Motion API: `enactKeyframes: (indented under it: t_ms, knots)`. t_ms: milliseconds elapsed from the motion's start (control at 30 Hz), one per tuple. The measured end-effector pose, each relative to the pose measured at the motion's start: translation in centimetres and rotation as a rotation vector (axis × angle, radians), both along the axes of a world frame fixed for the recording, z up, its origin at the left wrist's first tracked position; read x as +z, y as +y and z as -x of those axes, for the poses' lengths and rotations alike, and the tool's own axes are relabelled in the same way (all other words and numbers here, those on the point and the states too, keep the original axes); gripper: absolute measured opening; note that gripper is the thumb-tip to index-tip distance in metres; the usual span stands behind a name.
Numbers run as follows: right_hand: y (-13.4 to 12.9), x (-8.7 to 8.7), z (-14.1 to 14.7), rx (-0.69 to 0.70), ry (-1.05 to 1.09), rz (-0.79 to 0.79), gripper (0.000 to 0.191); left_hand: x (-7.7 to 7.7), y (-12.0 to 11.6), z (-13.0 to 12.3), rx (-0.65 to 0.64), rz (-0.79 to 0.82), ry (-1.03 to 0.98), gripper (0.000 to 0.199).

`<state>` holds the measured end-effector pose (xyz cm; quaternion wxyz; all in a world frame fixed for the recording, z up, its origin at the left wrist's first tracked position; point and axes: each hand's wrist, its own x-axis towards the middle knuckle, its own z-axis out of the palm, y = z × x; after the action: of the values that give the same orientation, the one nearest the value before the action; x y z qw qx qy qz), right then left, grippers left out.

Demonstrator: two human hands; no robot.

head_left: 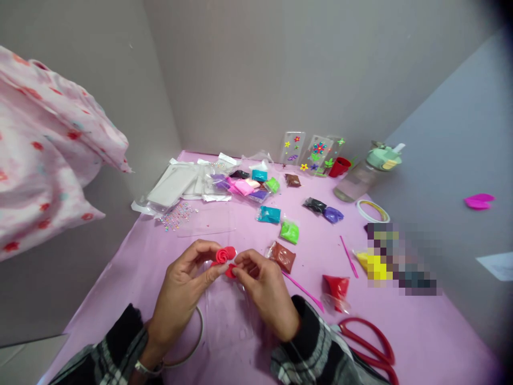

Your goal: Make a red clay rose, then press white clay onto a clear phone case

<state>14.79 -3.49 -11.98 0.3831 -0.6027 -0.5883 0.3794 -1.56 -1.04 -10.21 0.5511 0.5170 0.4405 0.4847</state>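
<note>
"Which hand has the red rose (223, 255)?"

"The left hand (188, 282) pinches it between fingertips; the right hand (267, 289) grips a red piece (231, 271) just below, to the rose's right."

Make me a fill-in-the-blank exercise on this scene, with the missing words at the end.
1. The left hand holds a rolled, rose-like piece coloured ____.
2. The scissors lie nearer to the ____ sleeve than to the other one.
3. The bottle near the back wall has a ____ lid.
4. The flower-patterned cloth hangs at the picture's ____ edge.

Missing words: red; right; green; left.
</note>
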Motion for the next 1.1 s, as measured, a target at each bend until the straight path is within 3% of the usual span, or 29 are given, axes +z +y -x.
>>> enactKeyframes:
  t_ms: [100,167,367,767,1100]
  knots:
    - [0.0,0.7,-0.4,-0.085,0.27,-0.053,0.012,0.1,-0.2,0.0,-0.002,0.02,-0.008,0.017]
    - [-0.2,1.3,-0.6,-0.127,0.32,-0.124,0.007,0.1,-0.4,0.0,-0.015,0.017,-0.003,0.014]
    - [-1.0,2.2,-0.3,-0.164,0.345,-0.251,0.008,-0.1,-0.6,-0.3,-0.067,0.0,-0.016,0.012]
    - [-1.5,2.5,0.2,-0.136,0.313,-0.294,0.012,-0.3,-1.0,-0.6,-0.091,0.054,-0.047,0.011]
    - [-1.5,2.3,0.1,-0.212,0.266,-0.357,0.011,-0.2,-1.1,-0.5,-0.111,0.028,-0.028,0.01]
